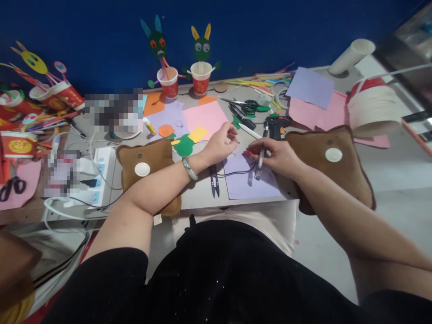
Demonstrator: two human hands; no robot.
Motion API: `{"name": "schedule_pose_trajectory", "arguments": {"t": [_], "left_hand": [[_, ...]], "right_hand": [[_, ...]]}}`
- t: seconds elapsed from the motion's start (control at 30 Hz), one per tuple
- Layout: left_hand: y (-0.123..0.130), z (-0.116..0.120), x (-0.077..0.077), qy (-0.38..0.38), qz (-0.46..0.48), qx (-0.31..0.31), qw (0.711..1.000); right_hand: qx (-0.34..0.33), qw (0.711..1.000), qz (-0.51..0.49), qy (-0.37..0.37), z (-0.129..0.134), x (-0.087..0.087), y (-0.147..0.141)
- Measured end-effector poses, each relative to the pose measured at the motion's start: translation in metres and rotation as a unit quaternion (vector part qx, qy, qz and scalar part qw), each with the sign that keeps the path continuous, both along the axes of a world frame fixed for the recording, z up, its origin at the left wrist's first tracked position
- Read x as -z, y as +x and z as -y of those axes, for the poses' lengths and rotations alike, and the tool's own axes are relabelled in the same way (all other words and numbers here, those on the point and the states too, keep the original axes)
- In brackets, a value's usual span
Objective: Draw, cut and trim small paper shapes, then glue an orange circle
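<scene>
My right hand [281, 157] is closed on a pen [261, 157] with a clear barrel, held above a purple paper sheet [251, 184] at the table's front edge. A small red spot, too blurred to name, shows by its fingertips. To the left, over the sheet's far left corner, my left hand [222, 143] hovers with loosely curled fingers, thumb apart, and nothing visible in it. Between and beyond the hands lies a white pen-like stick [249, 131]. Dark thread snips [215, 182] lie left of the sheet, and a black cord [236, 173] crosses it.
Brown plush warmers [158, 180] flank the work area. Behind are a glue gun [275, 126], scissors [248, 107], pink paper [205, 119], a green paper circle [184, 145] and red paper cups [201, 83] with paper figures. A power strip [103, 173] with cables stands left; a white tube [353, 56] lies right.
</scene>
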State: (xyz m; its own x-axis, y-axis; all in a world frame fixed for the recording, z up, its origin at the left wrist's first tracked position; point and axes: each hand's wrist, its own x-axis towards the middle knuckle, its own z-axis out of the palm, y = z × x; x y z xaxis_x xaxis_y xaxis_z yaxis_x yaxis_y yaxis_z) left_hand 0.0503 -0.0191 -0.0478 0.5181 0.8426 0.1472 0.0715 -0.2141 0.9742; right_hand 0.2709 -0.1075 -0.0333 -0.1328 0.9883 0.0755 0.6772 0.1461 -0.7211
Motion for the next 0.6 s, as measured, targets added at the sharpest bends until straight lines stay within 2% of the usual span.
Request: {"name": "schedule_pose_trajectory", "arguments": {"t": [0.2,0.43,0.6], "left_hand": [[0.001,0.001,0.0,-0.018,0.001,0.007,1.0],[0.003,0.002,0.001,-0.014,-0.005,0.003,1.0],[0.002,0.002,0.002,-0.009,-0.006,0.004,1.0]], "right_hand": [[0.001,1.0,0.013,0.01,-0.008,0.015,0.007],[0.005,1.0,-0.014,-0.02,-0.004,0.002,-0.007],[0.02,0.999,-0.03,-0.033,-0.003,0.002,-0.007]]}}
